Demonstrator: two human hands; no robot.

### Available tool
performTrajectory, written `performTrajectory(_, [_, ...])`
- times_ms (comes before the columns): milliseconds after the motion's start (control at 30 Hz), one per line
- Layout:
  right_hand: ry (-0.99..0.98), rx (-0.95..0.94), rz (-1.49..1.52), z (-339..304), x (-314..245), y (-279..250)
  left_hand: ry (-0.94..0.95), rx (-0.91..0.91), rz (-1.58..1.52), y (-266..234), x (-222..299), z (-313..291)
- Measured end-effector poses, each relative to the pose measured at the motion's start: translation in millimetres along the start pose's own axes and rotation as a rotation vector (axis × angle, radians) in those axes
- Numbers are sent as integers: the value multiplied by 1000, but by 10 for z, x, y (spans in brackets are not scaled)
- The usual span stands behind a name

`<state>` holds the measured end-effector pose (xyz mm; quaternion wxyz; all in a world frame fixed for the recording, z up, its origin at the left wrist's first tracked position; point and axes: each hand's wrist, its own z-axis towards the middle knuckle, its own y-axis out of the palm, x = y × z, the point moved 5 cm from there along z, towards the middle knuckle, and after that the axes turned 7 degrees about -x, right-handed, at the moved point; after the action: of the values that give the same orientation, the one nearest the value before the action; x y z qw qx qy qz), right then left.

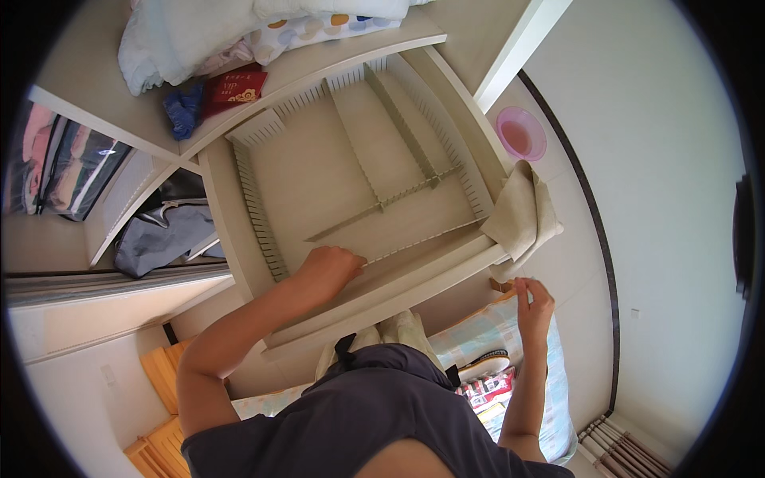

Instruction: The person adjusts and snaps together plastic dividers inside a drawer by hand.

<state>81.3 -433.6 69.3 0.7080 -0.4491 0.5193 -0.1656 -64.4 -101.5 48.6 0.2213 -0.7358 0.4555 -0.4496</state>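
Note:
A pulled-out drawer (307, 331) stands in front of me, fitted with pale slotted divider strips. My left hand (328, 269) is inside its near left part, fingers curled around the left end of a divider strip (422, 241) that runs along the drawer front. Other strips, such as the lengthwise divider (351, 139), split the drawer into compartments. A beige cloth (522, 215) drapes over the drawer's front right corner. Off the drawer, below that cloth, my right hand (534, 304) is raised with thumb and fingers pinched together; what they hold, if anything, is too small to make out.
Above the drawer, a shelf carries white bedding (187, 44), a red packet (235, 86) and a blue crumpled item (183, 111). Left compartments hold a dark bag (167, 231) and clear-fronted storage bags (76, 167). A pink basin (522, 133) is on the floor right; a checked-cover bed (558, 390) lies behind me.

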Motion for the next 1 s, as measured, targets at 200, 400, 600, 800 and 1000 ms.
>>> performTrajectory(200, [-109, 189, -46, 458, -272, -330, 127, -108, -85, -16, 144, -23])
performTrajectory(400, [-233, 337, -90, 755, -1062, -718, 208, -250, -296, 2, 85, -84])
performTrajectory(600, [-361, -491, -26, 1306, -1917, -116, 237, -412, -293, -25, -79, -249])
performTrajectory(800, [-221, -1261, -846, 1447, -1175, 1296, 264, -409, -192, 19, -74, -283])
performTrajectory(1000, [-157, -1335, -1084, 1538, -835, 1528, 319, -408, -137, 138, -164, -238])
